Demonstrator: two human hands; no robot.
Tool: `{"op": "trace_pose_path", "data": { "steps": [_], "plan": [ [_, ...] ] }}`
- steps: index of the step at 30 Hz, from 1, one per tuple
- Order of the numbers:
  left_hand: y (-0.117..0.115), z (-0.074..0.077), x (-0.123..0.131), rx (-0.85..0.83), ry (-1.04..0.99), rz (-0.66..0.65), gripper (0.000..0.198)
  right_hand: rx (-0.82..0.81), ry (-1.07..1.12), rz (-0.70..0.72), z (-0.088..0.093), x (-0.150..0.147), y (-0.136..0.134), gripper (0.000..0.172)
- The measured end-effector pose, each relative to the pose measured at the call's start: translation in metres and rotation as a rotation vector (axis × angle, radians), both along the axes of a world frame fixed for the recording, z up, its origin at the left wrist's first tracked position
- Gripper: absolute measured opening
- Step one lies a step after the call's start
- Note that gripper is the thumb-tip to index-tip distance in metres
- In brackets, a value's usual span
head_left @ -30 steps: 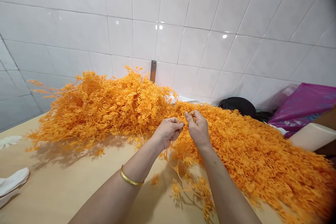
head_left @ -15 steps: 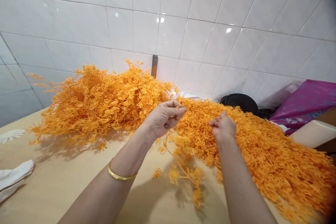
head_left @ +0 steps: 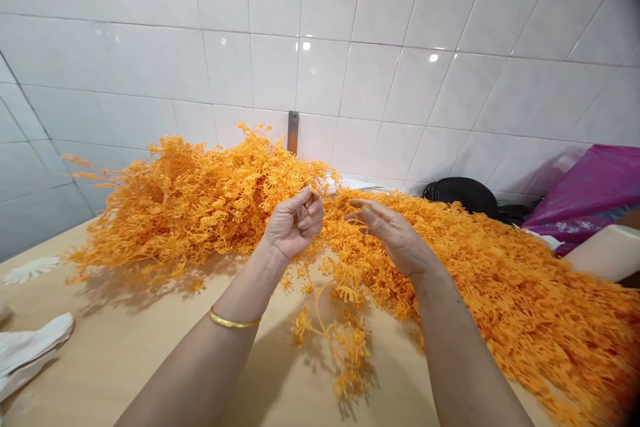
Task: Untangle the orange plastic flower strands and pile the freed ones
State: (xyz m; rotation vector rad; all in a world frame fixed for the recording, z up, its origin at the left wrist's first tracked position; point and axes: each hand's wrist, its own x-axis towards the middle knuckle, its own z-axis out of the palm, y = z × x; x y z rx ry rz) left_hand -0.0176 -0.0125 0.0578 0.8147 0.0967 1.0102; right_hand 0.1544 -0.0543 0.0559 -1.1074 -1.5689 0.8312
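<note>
On the pale desk (head_left: 165, 353), against a tiled wall (head_left: 325, 73), orange sprays were heaped in two masses: a bushy left bunch (head_left: 200, 207) and a spread right heap (head_left: 510, 300). Between them, a loose orange sprig (head_left: 327, 332) was suspended by its stem from the left hand (head_left: 295, 223), closed thumb to fingers; the pinch itself was partly hidden. The right hand (head_left: 393, 233) was held loosely opened, fingers bent, before the heap. A purple bag (head_left: 583, 197) was noted far right.
</note>
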Motion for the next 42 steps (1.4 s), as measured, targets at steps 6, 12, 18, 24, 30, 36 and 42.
{"op": "trace_pose_path", "data": {
  "steps": [6, 12, 18, 24, 30, 36, 42],
  "plan": [
    [0.003, -0.004, 0.005, -0.013, 0.05, 0.152, 0.014, -0.018, -0.206, 0.203, -0.004, -0.019, -0.002, 0.032],
    [0.006, -0.007, 0.008, 0.141, 0.367, 0.443, 0.027, 0.099, -0.035, -0.102, -0.006, -0.01, 0.007, 0.036],
    [0.007, -0.022, 0.011, 0.232, 0.733, 0.242, 0.052, 0.185, -0.023, -0.222, -0.003, -0.012, 0.006, 0.037],
    [0.015, -0.039, 0.021, 0.091, 0.551, 0.23, 0.02, 0.236, -0.072, -0.289, -0.004, -0.013, 0.008, 0.027],
    [0.021, -0.034, 0.014, -0.072, 0.365, 0.356, 0.024, 0.213, -0.095, -0.363, -0.005, -0.003, 0.011, 0.035],
    [0.023, -0.03, 0.011, -0.198, 0.284, 0.377, 0.015, -0.168, -0.231, 0.156, -0.014, -0.012, 0.006, 0.053],
    [0.025, -0.03, 0.011, -0.226, 0.241, 0.35, 0.012, -0.285, -0.226, 0.435, -0.021, -0.023, 0.007, 0.025]
  ]
}}
